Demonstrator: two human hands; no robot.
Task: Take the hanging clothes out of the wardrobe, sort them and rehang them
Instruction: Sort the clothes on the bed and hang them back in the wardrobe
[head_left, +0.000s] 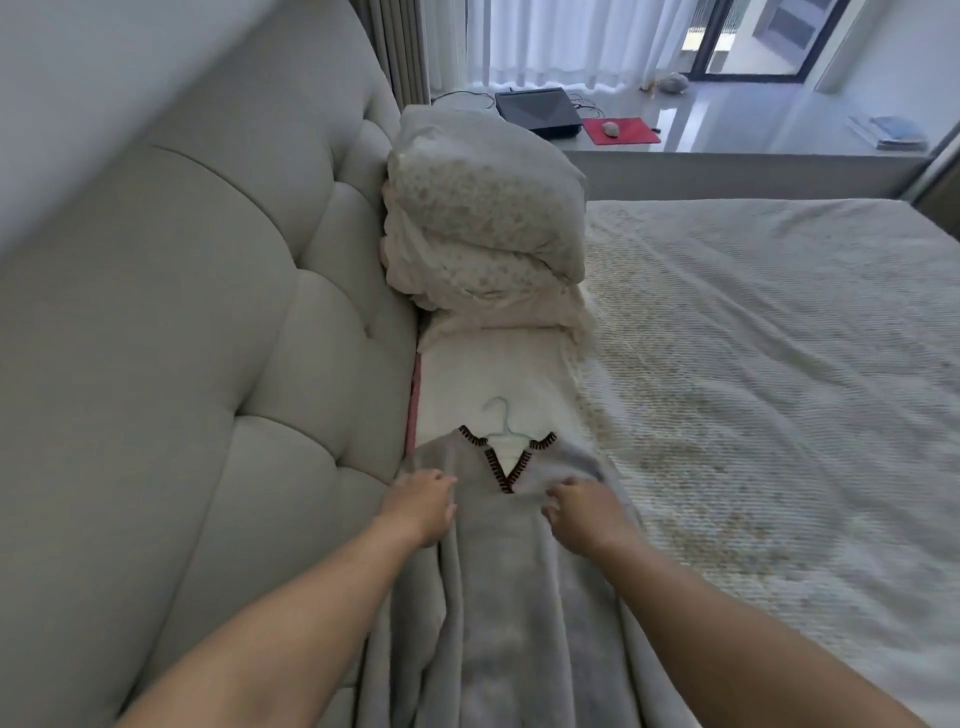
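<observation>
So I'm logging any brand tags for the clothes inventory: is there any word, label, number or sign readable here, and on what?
None can be read.
Grey garment on the pale hanger: no tag or print shows.
Dark device on the ledge: a faint mark, too blurred to read.
Stack of papers at the far right: too small and blurred to read.

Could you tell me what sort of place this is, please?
Most likely a bedroom at home: a made bed with a padded headboard, stacked pillows, and a grey garment on a hanger laid out.
</observation>
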